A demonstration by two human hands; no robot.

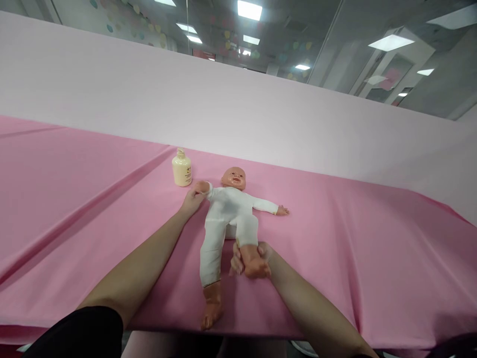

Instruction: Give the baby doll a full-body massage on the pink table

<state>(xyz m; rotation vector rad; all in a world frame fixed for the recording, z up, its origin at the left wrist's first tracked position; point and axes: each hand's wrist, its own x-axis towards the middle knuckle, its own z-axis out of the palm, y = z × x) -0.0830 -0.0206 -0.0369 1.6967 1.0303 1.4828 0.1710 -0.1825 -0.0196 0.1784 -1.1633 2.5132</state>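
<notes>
A baby doll (229, 206) with a white cloth body and tan plastic head, hands and feet lies face up on the pink cloth. Its head points away from me, and one arm stretches out to the right. My left hand (194, 197) is closed around the doll's arm on the left side, near its hand. From underneath, my right hand (238, 258) wraps the lower leg on the right, just above the foot, and that leg is bent up. The other leg lies straight toward me, its foot near the table's front edge.
A cream pump bottle (182, 170) stands upright just beyond my left hand. Pink cloth (320, 238) with some folds covers the table. Behind it rises a white wall (223, 114) with glass panels (276, 40) above.
</notes>
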